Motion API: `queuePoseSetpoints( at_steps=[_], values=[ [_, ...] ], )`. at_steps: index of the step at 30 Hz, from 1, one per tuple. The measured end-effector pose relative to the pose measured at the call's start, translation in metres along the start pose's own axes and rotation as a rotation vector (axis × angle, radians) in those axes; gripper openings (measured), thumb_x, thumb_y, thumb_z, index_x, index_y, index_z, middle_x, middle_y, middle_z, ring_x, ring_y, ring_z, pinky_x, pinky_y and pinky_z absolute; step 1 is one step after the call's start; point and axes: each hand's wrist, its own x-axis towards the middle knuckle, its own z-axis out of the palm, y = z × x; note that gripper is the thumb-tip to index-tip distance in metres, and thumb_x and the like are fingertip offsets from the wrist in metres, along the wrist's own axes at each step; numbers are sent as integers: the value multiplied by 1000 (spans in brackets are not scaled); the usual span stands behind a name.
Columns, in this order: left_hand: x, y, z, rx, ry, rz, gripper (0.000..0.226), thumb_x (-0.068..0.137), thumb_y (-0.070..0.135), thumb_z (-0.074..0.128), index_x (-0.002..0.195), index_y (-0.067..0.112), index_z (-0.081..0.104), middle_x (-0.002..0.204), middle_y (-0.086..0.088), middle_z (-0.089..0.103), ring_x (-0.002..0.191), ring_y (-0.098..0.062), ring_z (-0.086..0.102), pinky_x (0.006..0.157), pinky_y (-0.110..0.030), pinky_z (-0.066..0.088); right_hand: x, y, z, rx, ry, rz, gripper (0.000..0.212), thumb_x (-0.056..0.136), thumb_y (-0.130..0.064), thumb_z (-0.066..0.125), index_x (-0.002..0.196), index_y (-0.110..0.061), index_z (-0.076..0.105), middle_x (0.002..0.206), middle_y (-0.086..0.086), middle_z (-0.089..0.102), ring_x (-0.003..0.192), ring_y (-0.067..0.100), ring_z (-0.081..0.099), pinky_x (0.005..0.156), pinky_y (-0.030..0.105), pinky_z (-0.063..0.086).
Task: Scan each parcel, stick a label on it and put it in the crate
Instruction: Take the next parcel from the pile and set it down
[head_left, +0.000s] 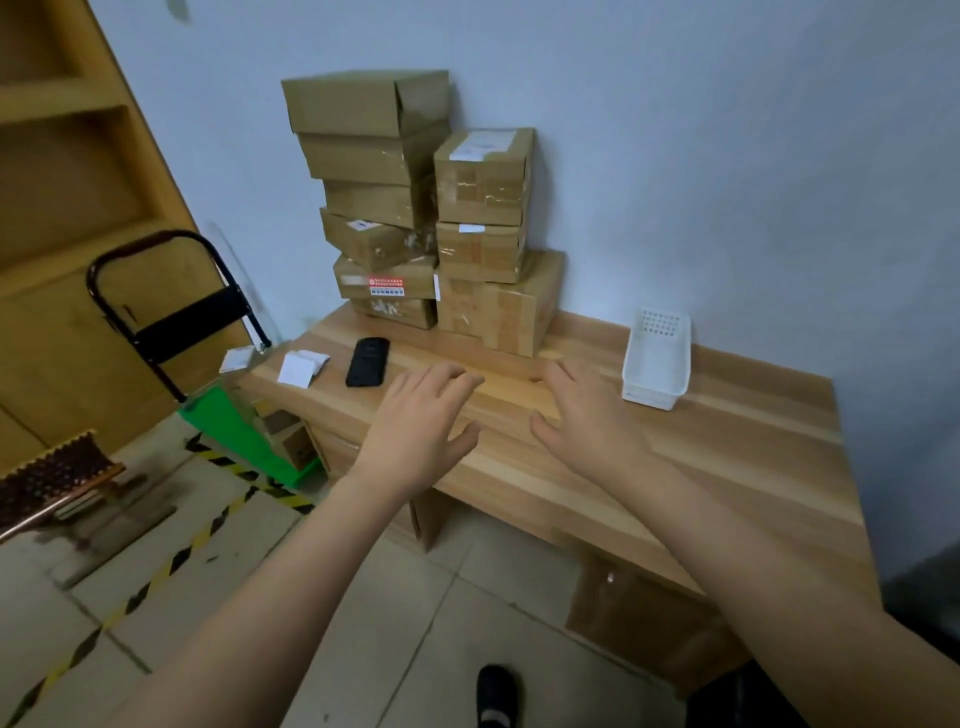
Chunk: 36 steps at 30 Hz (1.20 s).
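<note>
Left hand and right hand hover open, empty, above the wooden desk; parcels stand stacked against the wall. A green bin, perhaps the crate, sits half hidden beside the desk.

Cardboard parcels, smooth wooden desk

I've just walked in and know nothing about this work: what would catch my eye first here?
First the pile of brown parcels, stacked in two columns against the wall at the back of the wooden table. Then the left hand and right hand, open and spread above the table's front, holding nothing. A black scanner lies left of them, and a white crate stands to their right.
</note>
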Motion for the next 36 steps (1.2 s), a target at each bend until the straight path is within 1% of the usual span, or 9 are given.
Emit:
queuePoseSetpoints(
  at_steps=[3, 6, 11, 19, 22, 26, 29, 32, 36],
  values=[
    [42, -40, 12, 3, 26, -23, 49, 82, 31, 70, 127, 16, 57, 118, -3, 59, 111, -24, 54, 91, -39, 45, 62, 5, 16, 6, 29, -27, 35, 88, -26, 62, 120, -17, 55, 117, -1, 54, 110, 18, 50, 81, 26, 38],
    [90, -76, 20, -7, 55, -52, 48, 80, 29, 73, 124, 16, 58, 114, -3, 60, 107, -26, 56, 88, -40, 46, 127, 11, 24, 13, 46, -24, 36, 87, -28, 63, 120, -18, 56, 118, 0, 55, 112, 20, 50, 89, 33, 42],
    [171, -130, 31, -30, 128, -83, 47, 80, 30, 72, 122, 16, 59, 116, -3, 59, 107, -25, 55, 89, -37, 44, 220, 20, 27, 39, 97, -7, 39, 89, -27, 63, 125, -17, 55, 121, -1, 54, 114, 17, 50, 92, 29, 40],
    [292, -205, 62, -151, 149, -74, 50, 84, 37, 67, 129, 18, 54, 123, 0, 55, 114, -20, 51, 95, -35, 42, 341, 50, 37, 80, 275, 207, 42, 86, -27, 65, 125, -18, 54, 125, -1, 51, 116, 19, 50, 96, 35, 45],
    [337, -231, 79, -210, 117, -74, 61, 86, 42, 64, 139, 18, 43, 135, 1, 46, 124, -18, 43, 99, -32, 38, 380, 66, 42, 85, 310, 356, 53, 85, -29, 66, 133, -17, 46, 133, 3, 44, 122, 22, 45, 98, 33, 41],
    [388, -262, 104, -333, 49, -127, 83, 85, 44, 66, 149, 13, 23, 155, -6, 24, 141, -23, 26, 109, -35, 31, 423, 87, 50, 161, 292, 558, 87, 79, -36, 75, 148, -17, 25, 148, 8, 30, 135, 26, 34, 106, 37, 35],
    [412, -279, 123, -477, -36, -174, 101, 84, 46, 68, 154, 13, 3, 160, -6, 10, 146, -22, 15, 114, -35, 25, 445, 99, 58, 267, 266, 659, 107, 73, -40, 81, 152, -23, 11, 156, 5, 21, 141, 25, 28, 111, 40, 31],
    [427, -289, 139, -604, -95, -175, 107, 81, 46, 71, 154, 19, -3, 161, 1, 10, 145, -18, 19, 111, -35, 30, 456, 107, 69, 381, 275, 699, 112, 69, -38, 85, 152, -26, 11, 154, 3, 30, 138, 23, 35, 109, 41, 36],
    [430, -286, 148, -662, -77, -176, 105, 82, 43, 72, 154, 23, -2, 159, 4, 20, 140, -19, 31, 102, -34, 40, 461, 105, 80, 477, 348, 686, 89, 72, -32, 83, 143, -23, 30, 137, -3, 51, 125, 18, 50, 93, 28, 43]
  ],
)
